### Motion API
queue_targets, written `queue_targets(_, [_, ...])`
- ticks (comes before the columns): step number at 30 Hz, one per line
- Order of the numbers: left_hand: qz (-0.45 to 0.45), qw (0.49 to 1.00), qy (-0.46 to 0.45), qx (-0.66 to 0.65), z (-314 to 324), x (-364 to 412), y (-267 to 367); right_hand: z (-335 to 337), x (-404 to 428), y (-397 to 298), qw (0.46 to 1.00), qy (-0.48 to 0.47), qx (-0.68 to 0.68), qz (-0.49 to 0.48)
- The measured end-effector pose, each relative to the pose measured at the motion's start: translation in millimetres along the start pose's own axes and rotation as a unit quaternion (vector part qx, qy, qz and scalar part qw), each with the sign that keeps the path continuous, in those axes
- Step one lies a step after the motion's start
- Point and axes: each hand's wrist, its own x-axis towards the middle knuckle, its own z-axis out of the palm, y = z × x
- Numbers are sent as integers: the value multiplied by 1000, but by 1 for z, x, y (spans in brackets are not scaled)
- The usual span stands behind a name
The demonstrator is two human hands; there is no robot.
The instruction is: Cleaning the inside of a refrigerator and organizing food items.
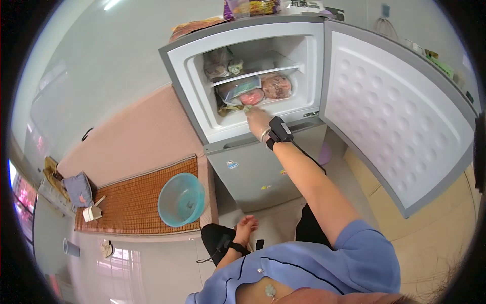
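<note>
My right hand, in a thin clear glove, reaches to the front edge of the lower freezer compartment and touches a small pale green thing; whether its fingers grip it I cannot tell. Just behind the fingers lie a bag of pink frozen food, a larger bag of brownish-pink frozen food and a clear zip bag with green contents. Above them, the wire-edged shelf bears more bagged food. My left hand hangs low over my knee, bare, its fingers loosely curled and apart, holding nothing.
The freezer door stands wide open on the right. A translucent blue-green basin rests on the bamboo mat of a pink-covered sofa at left. Packages lie on top of the refrigerator. A cable hangs from my right wrist.
</note>
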Motion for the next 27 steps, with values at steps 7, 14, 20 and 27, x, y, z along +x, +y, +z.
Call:
queue_targets(7, [220, 969, 77, 84, 0, -16, 68, 31, 17, -11, 992, 22, 75, -97])
queue_targets(14, [330, 925, 177, 62, -29, -29, 76, 29, 21, -60, 985, 11, 174, -2])
queue_targets(20, [396, 886, 222, 94, -43, -23, 75, 18, 4, -45, 882, -37, 465, -72])
queue_targets(27, [407, 865, 264, 125, -58, -12, 52, -111, 94, -137, 845, 373, 333, -188])
